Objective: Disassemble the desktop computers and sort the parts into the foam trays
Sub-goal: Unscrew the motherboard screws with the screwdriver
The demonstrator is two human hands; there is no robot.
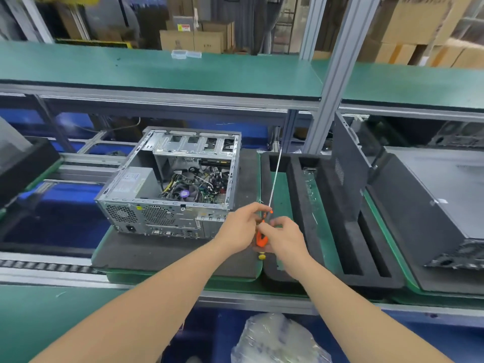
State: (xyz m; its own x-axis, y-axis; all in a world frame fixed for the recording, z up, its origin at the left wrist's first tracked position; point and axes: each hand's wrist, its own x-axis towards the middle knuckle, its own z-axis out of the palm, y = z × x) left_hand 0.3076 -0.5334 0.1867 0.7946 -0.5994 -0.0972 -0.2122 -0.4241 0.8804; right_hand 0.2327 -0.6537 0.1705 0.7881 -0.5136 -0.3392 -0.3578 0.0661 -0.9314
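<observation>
Computer (pixel 170 184) sat just left of the grip, side cover off, its fan, cables and drive cage exposed, resting on a grey foam pad (pixel 162 252). Right of the grip lay the black foam tray (pixel 301 205), long slots running away from the person, and a dark side panel (pixel 348 163) stood on edge along the tray's far side from the hands. Both hands met between computer and tray, right over the seam! The left hand (pixel 239 226) had its fingers curled, pinching the screwdriver (pixel 262 240) up near the collar where the shaft began. The right hand (pixel 284 235) was wrapped round the orange handle just below that, fingers closed on it. From the grip the thin shaft pointed up and away, its tip well beyond the hands; the yellow end cap poked out beneath them.
</observation>
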